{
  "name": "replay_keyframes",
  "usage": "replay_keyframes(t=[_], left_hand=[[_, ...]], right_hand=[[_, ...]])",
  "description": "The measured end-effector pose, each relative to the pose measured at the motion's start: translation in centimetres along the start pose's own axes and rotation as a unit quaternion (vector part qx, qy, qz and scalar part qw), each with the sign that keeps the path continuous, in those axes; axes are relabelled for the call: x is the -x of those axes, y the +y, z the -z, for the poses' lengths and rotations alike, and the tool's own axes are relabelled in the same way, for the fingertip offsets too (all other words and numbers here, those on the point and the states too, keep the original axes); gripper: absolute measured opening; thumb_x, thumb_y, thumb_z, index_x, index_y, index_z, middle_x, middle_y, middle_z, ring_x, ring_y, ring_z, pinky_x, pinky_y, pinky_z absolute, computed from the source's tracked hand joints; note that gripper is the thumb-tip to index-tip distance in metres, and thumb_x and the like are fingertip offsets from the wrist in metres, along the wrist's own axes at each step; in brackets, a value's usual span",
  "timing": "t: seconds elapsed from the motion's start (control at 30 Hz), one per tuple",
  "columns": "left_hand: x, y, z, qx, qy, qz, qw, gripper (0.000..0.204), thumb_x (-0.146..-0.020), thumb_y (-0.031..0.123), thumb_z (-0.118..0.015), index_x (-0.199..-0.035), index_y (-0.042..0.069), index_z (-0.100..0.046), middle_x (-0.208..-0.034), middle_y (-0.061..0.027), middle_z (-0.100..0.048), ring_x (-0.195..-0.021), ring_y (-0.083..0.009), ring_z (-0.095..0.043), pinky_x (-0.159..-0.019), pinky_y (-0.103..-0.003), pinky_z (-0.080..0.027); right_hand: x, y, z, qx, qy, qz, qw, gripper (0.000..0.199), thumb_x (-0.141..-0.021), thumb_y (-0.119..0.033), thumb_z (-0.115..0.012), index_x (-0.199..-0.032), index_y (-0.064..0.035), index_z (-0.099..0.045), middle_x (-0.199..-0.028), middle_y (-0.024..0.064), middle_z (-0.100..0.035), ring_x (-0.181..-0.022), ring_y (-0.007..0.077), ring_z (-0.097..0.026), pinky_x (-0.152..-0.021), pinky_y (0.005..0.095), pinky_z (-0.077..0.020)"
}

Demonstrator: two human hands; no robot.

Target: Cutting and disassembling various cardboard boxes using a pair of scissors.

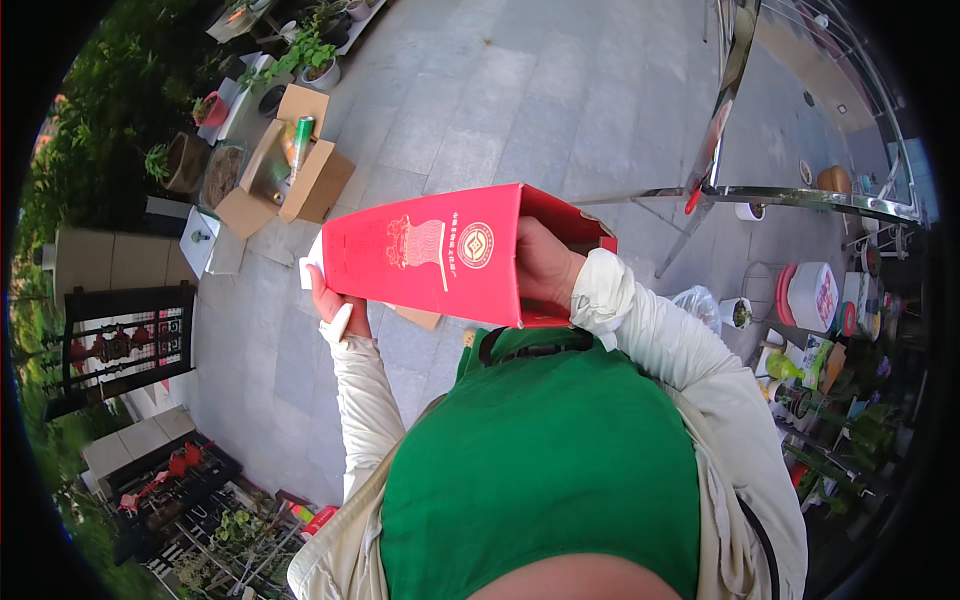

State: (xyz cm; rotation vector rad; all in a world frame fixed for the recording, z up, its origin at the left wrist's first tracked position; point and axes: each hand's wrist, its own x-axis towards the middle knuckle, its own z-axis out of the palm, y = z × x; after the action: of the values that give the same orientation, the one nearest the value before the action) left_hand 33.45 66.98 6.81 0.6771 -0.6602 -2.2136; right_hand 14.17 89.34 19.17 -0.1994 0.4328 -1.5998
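A long red cardboard box [420, 255] with gold printing lies across in front of my chest. At its left end my left hand [345, 308] grips it from below, thumb and fingers closed about the edge. A small white piece [308, 272] sticks out there; whether it is a flap or paper I cannot tell. The box's right end stands open, and my right hand [548, 265] reaches into it up to the wrist. The box wall hides its fingers, so what they touch is not visible.
An open brown carton [322, 178] with a green can [302, 138] inside stands on the grey tiled floor [460, 110], ahead to the left. Potted plants [320, 70] line the far left. A metal-framed glass panel [800, 200] and several household items stand to the right.
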Motion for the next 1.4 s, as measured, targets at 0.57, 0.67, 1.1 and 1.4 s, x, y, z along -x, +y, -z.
replay_keyframes(t=[0.57, 0.67, 1.1, 1.4], left_hand=[[-0.9, 0.5, 1.4, 0.073, -0.027, 0.001, 0.997, 0.058, -0.095, 0.046, -0.039, -0.130, 0.000, -0.041, -0.127, -0.0158, -0.052, -0.114, -0.0303, -0.053, -0.098, -0.043, -0.043], [-1.1, 2.1, 3.6, 0.070, 0.028, 0.033, 0.997, 0.057, -0.095, 0.045, -0.040, -0.130, 0.001, -0.042, -0.127, -0.0161, -0.052, -0.114, -0.0313, -0.052, -0.098, -0.045, -0.042], [2.4, 5.3, 9.2, -0.020, 0.127, -0.159, 0.979, 0.057, -0.097, 0.045, -0.032, -0.134, 0.002, -0.037, -0.132, -0.0117, -0.049, -0.120, -0.0280, -0.048, -0.101, -0.043, -0.037], [2.5, 5.6, 8.1, 0.025, 0.072, -0.151, 0.986, 0.058, -0.096, 0.047, -0.035, -0.131, 0.002, -0.039, -0.127, -0.0152, -0.051, -0.116, -0.0287, -0.051, -0.098, -0.043, -0.042]], right_hand=[[-0.1, 3.1, -1.6, -0.055, -0.002, 0.009, 0.998, 0.056, -0.075, -0.036, -0.065, -0.118, -0.0028, -0.055, -0.120, 0.0138, -0.057, -0.107, 0.0273, -0.057, -0.097, 0.0412, -0.0428], [1.2, 2.0, -2.5, -0.021, 0.024, 0.013, 0.999, 0.043, -0.075, -0.041, -0.068, -0.103, -0.0089, -0.059, -0.107, 0.0063, -0.060, -0.105, 0.0236, -0.054, -0.097, 0.0407, -0.0396], [-0.7, 0.4, 0.3, 0.086, 0.140, 0.128, 0.978, 0.027, -0.097, -0.024, -0.045, -0.108, -0.0010, -0.054, -0.105, 0.0083, -0.058, -0.095, 0.0173, -0.057, -0.082, 0.0303, -0.0483], [-4.5, 1.4, 0.0, -0.100, 0.137, 0.003, 0.986, 0.089, -0.088, -0.050, -0.055, -0.137, 0.0125, -0.014, -0.139, 0.0313, -0.023, -0.131, 0.0379, -0.032, -0.110, 0.0459, -0.0288]])
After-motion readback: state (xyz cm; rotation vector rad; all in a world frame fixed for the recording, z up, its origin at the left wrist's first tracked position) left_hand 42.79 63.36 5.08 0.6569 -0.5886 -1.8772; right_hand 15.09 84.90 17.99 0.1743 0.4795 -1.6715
